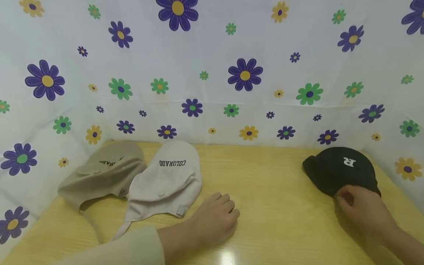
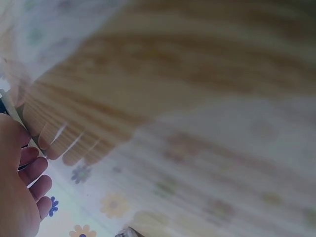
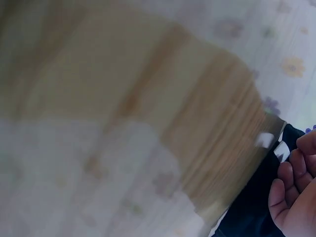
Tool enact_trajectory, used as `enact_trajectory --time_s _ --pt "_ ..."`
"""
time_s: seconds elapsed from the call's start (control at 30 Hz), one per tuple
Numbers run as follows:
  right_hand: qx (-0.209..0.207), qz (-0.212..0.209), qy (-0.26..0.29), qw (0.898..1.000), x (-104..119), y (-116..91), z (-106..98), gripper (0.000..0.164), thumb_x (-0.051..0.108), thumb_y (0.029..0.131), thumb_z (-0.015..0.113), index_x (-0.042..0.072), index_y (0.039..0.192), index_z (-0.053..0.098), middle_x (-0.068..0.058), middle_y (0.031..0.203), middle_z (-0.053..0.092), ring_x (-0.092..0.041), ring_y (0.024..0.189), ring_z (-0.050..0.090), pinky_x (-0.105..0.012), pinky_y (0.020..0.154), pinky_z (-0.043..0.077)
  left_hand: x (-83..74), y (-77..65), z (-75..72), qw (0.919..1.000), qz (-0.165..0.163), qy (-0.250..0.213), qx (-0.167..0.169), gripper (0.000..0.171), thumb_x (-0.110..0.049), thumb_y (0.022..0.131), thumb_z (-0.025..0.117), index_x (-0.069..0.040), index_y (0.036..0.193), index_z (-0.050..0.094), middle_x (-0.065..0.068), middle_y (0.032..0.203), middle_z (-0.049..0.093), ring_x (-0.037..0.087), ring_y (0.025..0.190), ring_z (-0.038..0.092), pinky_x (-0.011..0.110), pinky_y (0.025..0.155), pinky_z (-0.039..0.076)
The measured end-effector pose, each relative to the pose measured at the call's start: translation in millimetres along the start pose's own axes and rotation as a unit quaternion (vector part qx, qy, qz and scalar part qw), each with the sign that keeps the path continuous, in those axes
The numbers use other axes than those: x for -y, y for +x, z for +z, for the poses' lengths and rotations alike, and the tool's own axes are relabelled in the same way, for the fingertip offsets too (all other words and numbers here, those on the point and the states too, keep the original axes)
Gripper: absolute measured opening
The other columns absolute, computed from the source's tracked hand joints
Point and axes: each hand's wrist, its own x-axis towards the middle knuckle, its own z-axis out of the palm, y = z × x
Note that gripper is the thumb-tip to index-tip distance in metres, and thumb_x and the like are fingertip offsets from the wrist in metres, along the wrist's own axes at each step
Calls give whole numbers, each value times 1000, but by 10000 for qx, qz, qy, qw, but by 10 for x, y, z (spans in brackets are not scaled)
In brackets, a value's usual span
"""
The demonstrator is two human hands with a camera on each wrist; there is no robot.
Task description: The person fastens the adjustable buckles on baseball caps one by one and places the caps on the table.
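Observation:
On the right of the table, my right hand (image 1: 366,209) pinches the near edge of a black cap (image 1: 338,169) bearing a white letter R. The right wrist view shows the dark cloth of the same cap (image 3: 247,207) beside the curled fingers of that hand (image 3: 298,190). My left hand (image 1: 213,219) is near the middle of the table with its fingers loosely bent, holding nothing. Just left of it lies a pale cap (image 1: 169,184) with upside-down COLORADO lettering. A khaki cap (image 1: 109,169) with similar lettering lies further left, touching the pale one.
Straps from the pale and khaki caps trail toward the near left of the wooden table (image 1: 255,176). A white cloth (image 1: 212,48) printed with purple, green and yellow flowers hangs behind the table and along both sides.

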Motion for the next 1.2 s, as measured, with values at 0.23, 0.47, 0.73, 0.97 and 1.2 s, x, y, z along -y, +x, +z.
enact_trajectory --time_s 0.23,0.47,0.73,0.97,1.2 --pt "-172 -207 -145 9995 76 83 1 3 11 84 70 8 85 70 1 77 63 -13 68 55 -35 60 48 68 6 -5 10000 -25 -9 -27 12 -23 88 60 -19 77 60 -9 71 50 9 66 38 23 63 32" --pt "-95 -509 -546 9972 106 88 28 5 12 82 73 11 82 68 4 75 59 -11 69 51 -35 62 48 53 -18 -11 9999 -33 43 -139 11 -24 84 64 -19 75 59 -8 69 49 10 64 38 23 61 31" --pt "-291 -531 -756 9953 93 45 87 7 11 80 74 11 81 67 3 75 58 -12 68 50 -35 60 47 59 -33 -3 9998 -123 -162 -47 11 -23 86 63 -20 77 60 -9 70 49 9 65 37 22 63 30" --pt "-937 -1109 -835 9859 88 30 134 14 12 75 77 16 75 64 9 69 47 -6 63 39 -28 54 39 158 -136 -76 9989 -440 -146 5 6 -22 86 64 -19 80 64 -7 76 54 10 68 43 24 66 37" --pt "-762 -1080 -721 9886 112 27 126 11 13 77 75 16 79 65 9 71 50 -8 65 43 -31 56 42 282 -298 -121 9982 -575 -84 -145 5 -20 84 63 -16 81 63 -5 77 54 13 70 46 28 68 38"
